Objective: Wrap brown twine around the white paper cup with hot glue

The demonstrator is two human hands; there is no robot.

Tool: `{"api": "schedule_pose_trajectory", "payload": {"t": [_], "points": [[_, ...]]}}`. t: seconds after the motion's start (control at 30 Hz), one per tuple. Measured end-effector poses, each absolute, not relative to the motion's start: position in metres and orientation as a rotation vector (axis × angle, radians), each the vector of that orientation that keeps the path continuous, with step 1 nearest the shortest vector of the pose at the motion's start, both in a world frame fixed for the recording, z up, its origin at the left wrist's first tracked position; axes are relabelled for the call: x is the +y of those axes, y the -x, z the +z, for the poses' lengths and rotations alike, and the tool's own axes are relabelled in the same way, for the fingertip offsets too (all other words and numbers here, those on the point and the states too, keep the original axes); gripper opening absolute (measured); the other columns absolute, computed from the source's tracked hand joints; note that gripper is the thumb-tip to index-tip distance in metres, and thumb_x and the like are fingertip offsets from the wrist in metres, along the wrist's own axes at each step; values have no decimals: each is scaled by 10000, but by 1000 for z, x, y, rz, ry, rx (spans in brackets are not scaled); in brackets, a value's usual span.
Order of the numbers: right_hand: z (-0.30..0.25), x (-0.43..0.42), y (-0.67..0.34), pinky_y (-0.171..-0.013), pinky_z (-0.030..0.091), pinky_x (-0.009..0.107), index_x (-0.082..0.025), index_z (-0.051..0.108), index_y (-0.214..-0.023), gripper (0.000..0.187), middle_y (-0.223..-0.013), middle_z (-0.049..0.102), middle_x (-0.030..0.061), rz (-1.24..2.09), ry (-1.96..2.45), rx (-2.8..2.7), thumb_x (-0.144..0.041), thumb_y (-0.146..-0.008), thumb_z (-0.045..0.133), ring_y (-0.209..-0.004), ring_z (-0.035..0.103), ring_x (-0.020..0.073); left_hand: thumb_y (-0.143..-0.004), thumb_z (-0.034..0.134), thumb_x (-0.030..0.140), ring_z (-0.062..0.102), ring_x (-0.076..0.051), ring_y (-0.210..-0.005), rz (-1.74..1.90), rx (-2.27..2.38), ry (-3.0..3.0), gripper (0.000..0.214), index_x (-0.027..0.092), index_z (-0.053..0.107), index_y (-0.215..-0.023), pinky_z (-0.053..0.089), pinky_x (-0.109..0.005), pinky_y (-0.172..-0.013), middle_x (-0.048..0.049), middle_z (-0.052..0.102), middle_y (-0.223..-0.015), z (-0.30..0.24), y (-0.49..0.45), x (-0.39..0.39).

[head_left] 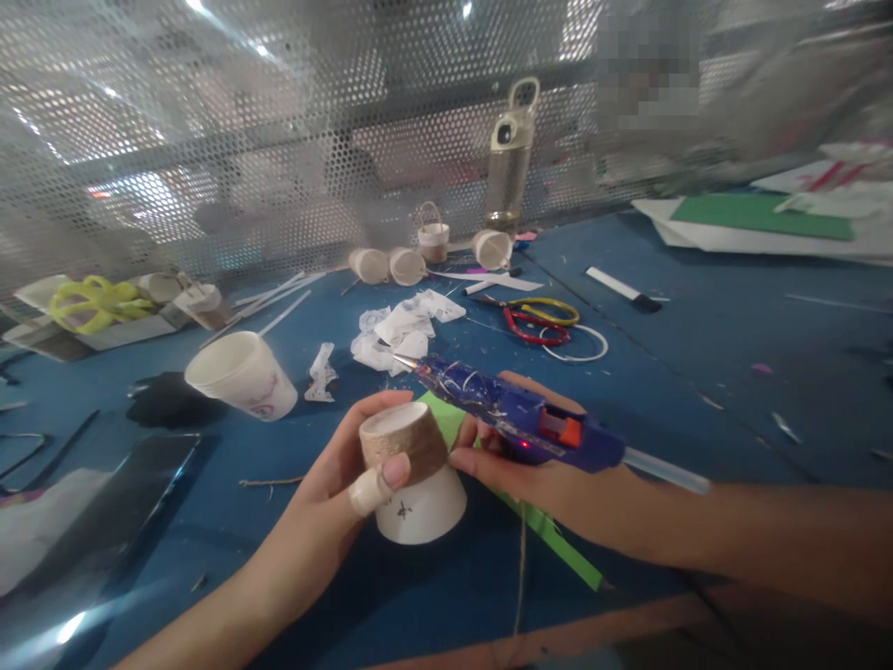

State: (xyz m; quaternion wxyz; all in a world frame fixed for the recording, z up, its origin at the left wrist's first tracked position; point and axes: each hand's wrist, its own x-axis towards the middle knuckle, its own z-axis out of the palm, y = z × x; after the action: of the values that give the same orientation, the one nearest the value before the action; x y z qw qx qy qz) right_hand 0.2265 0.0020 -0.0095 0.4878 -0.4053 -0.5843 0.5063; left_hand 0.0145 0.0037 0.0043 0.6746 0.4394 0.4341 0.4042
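My left hand is wrapped around a white paper cup, thumb on its near side. The cup is upside down, with brown twine wound around its narrower half. In my right hand is a blue hot glue gun, its metal nozzle pointing left above the cup and a clear glue stick out of its rear. The right fingertips are close to the twine-wrapped side; whether they pinch the strand is hard to tell. A loose twine end hangs below that hand. Green paper lies beneath.
Crumpled white lace, red-and-yellow-handled scissors and a marker lie beyond my hands. A white cup tilts at left, near a phone. Small twine-covered cups and a bottle stand by the perforated screen.
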Motion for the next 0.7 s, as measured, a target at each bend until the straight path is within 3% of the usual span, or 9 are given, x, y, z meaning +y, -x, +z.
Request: {"api": "schedule_pose_trajectory", "payload": {"t": [0.33, 0.7], "points": [[-8, 4, -227, -609, 526, 191, -246, 610, -838, 213, -716, 634, -84, 1147, 1027, -1480, -233, -807, 820, -643, 568, 86, -756, 880, 457, 668, -266, -1138, 960, 1016, -948, 544, 300, 705, -1246, 484, -311, -901, -32, 771, -1222, 7, -16, 2], [-21, 3, -232, -591, 451, 215, -249, 586, -842, 270, -723, 574, -87, 1157, 954, -1484, -229, -792, 851, -646, 525, 96, -746, 894, 446, 664, -299, -1207, 963, 997, -947, 554, 281, 711, -1241, 464, -386, -1037, -48, 777, -1258, 6, -17, 0]]}}
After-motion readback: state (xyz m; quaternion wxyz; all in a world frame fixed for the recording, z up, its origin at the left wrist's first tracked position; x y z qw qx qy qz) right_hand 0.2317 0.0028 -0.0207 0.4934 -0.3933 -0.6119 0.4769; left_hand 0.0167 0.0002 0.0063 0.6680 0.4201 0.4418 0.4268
